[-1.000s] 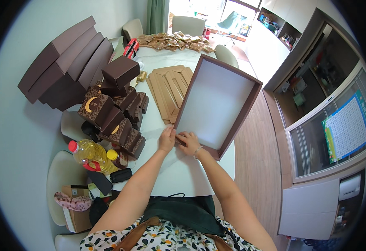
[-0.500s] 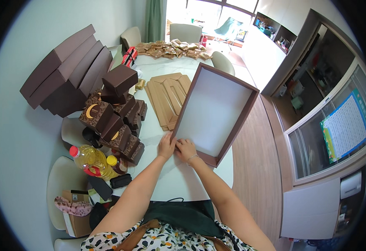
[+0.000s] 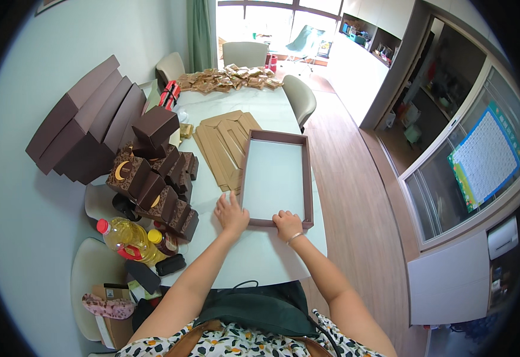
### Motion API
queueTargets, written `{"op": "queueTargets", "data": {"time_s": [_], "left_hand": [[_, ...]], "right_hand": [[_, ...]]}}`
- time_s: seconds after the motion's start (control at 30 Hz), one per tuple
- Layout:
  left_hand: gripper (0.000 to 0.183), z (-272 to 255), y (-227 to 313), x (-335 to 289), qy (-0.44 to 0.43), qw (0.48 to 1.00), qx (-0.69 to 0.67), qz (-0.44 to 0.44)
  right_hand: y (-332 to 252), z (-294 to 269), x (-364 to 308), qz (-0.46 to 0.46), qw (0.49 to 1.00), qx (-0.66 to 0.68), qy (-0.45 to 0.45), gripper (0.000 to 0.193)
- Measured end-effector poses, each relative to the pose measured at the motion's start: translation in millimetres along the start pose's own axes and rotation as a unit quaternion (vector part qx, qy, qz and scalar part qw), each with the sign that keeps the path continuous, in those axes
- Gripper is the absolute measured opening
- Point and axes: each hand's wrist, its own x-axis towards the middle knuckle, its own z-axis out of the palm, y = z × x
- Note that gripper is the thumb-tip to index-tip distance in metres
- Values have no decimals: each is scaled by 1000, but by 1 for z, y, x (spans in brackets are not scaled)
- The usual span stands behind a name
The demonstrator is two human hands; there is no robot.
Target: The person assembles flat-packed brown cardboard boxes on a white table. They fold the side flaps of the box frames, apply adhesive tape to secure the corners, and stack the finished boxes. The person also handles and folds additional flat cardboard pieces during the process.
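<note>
A shallow brown box (image 3: pixel 308 178) with a whitish inside lies flat on the white table, its short side toward me. My right hand (image 3: pixel 288 226) has its fingers curled over the near wall, gripping the rim by the near right corner. At the near left corner, my left hand (image 3: pixel 232 215) rests with fingers stretched apart and its thumb side against the outer wall. Left of the box, partly beneath its edge or close against it, are flat pieces of tan folded cardboard (image 3: pixel 221 146).
Small dark brown patterned boxes (image 3: pixel 130 177) are piled at the left, before larger stacked brown boxes (image 3: pixel 87 125). An oil bottle (image 3: pixel 123 238) stands near them. Several gold-wrapped packets (image 3: pixel 230 78) cover the table's far end. A chair (image 3: pixel 298 101) stands at the far right side.
The brown box has come down from a tilted, raised position to lie flat. My right hand has moved right along its near wall, and my left hand's fingers have spread.
</note>
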Motion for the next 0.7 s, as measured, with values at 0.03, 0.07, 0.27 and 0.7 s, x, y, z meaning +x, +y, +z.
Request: {"op": "queueTargets", "data": {"time_s": [0.03,0.07,0.27,0.7], "left_hand": [[41,-9,11,3,37,997,15,66],[45,-10,18,4,-30,986,-50,157],[55,-4,58,-12,-332,887,-262,186],[18,31,95,-32,-299,869,-38,392]], "right_hand": [[3,-1,0,1,1000,12,-21,17],[6,1,1,-17,999,28,-21,16],[38,-38,1,-37,931,356,-68,22],[90,-16,1,331,899,282,-49,30]]}}
